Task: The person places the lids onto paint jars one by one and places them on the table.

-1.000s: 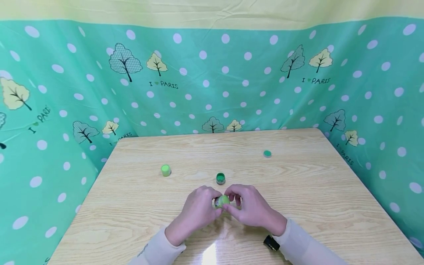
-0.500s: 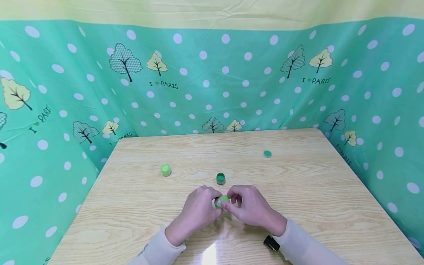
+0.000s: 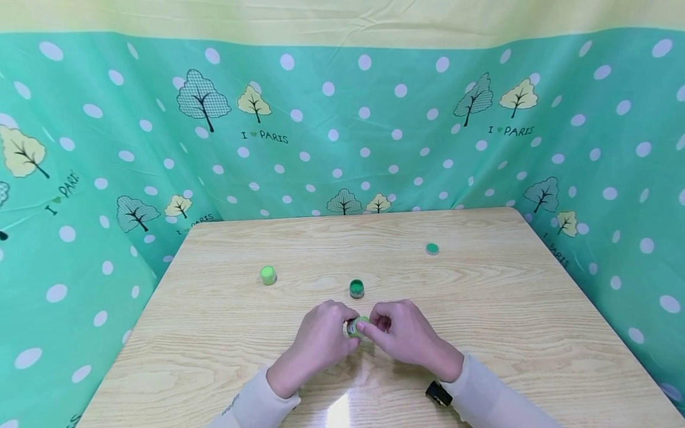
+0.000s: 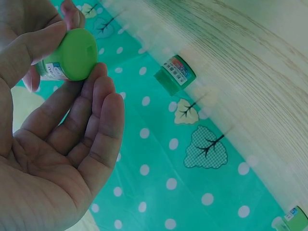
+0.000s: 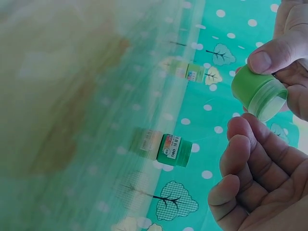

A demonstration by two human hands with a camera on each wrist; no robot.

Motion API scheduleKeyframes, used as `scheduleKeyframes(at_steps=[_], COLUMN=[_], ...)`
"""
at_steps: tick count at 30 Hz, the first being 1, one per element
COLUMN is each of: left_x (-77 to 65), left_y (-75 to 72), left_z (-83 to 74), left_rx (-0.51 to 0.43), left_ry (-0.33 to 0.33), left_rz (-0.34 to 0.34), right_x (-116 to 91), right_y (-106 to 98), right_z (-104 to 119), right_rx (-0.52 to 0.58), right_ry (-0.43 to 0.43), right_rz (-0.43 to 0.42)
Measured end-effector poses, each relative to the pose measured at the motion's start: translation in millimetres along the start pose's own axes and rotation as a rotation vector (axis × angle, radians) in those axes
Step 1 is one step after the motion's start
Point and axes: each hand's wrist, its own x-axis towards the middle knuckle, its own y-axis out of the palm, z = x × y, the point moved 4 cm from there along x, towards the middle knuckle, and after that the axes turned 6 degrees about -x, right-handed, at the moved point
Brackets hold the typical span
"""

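My left hand [image 3: 321, 336] grips a small light-green paint jar [image 3: 352, 327] by its labelled side, tilted above the table. From the right, my right hand [image 3: 404, 333] lays its thumb over the jar's light-green end, with the fingers bent behind it. In the left wrist view the round green end of the paint jar [image 4: 83, 55] faces the camera, with part of its label showing. The right wrist view has a thumb pressed on the green jar [image 5: 250, 86]. Just beyond the hands stands an uncovered dark-green paint jar [image 3: 356, 289].
Another light-green jar [image 3: 268, 275], with its top covered, stands at the left of the wooden table [image 3: 214, 333]. A flat green lid [image 3: 431, 248] lies toward the back right. A polka-dot curtain [image 3: 321, 119] surrounds the table's back and sides.
My right thumb has slid slightly left over the jar's green end, and the right fingers have curled in more. The left hand and the other things have stayed put.
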Motion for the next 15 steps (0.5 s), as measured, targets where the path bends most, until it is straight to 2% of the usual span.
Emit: scheduleKeyframes(at_steps=[8, 15], left_x=[-0.2, 0.3], left_y=[-1.3, -1.3], left_z=[-0.3, -0.5], left_rx=[0.01, 0.025], left_ry=[-0.009, 0.0], left_rz=[0.0, 0.002], right_x=[0.0, -0.5], right_y=[-1.9, -3.6], right_z=[-0.5, 0.1], right_rx=[-0.018, 0.013], right_ry=[0.017, -0.044], right_rz=[-0.002, 0.002])
